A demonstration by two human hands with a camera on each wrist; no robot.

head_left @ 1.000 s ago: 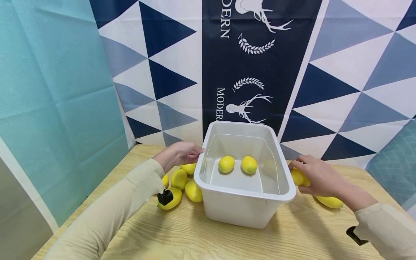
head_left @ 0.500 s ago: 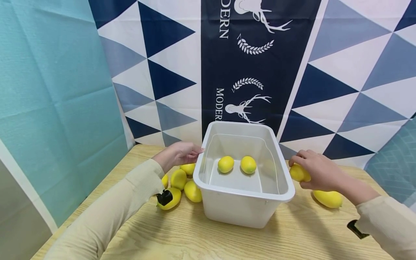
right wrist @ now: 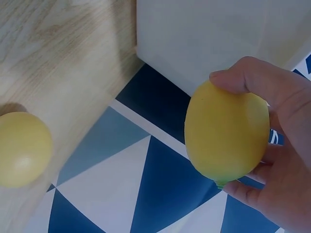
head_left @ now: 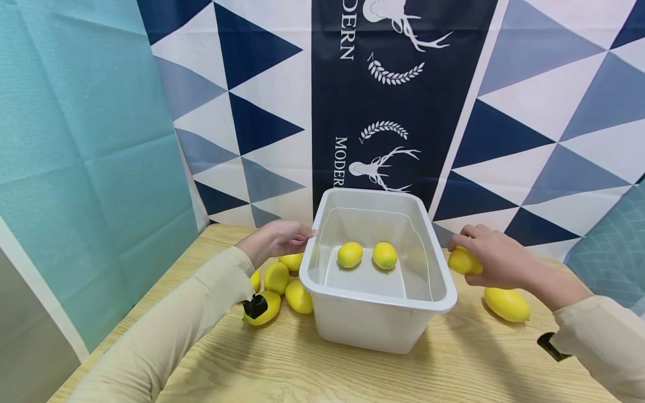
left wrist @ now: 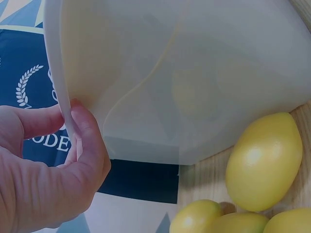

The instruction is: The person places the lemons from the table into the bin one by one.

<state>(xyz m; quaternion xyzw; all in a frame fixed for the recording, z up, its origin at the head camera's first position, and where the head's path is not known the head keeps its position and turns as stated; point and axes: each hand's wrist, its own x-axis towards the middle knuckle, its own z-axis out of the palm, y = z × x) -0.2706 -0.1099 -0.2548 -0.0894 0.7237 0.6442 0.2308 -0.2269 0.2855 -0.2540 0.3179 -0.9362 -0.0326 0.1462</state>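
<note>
Two lemons (head_left: 350, 254) lie inside the white tub (head_left: 368, 327), our left hand (head_left: 283, 236) pinches its rim (head_left: 380, 301), and our right hand (head_left: 499, 260) grips another lemon (head_left: 464, 261) right of the tub, best held clear of that rim.

Left sleeve (head_left: 171, 316), right sleeve (head_left: 599, 338) cream, wrist-length. Left cuff (head_left: 235, 274) ribbed. Small black piece (head_left: 255, 306) beside it, dark piece (head_left: 552, 347) beside right sleeve.
</note>
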